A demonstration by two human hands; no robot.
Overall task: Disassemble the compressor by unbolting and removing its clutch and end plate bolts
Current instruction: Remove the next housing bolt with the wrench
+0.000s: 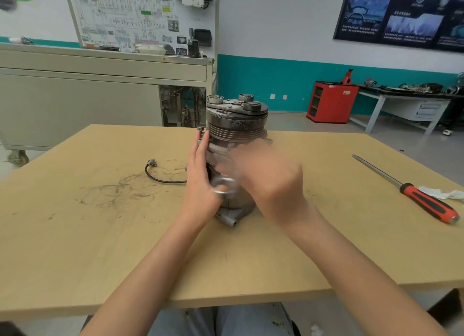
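Observation:
A grey compressor (236,124) stands upright on the wooden table (100,222), its clutch plate with three round dampers on top. My left hand (199,177) presses flat against its left side, fingers straight. My right hand (268,180) is blurred in front of the body and grips a shiny metal wrench (223,186) whose ring end shows near my left palm. A bolt head (200,129) sticks up at the left flange beside my left fingertips. The lower front of the compressor is hidden by my hands.
A black cable with a connector (160,173) trails left of the compressor. A long screwdriver with a red and black handle (411,192) lies at the right near a white rag (442,193). A grey cabinet and a red tool cart stand behind.

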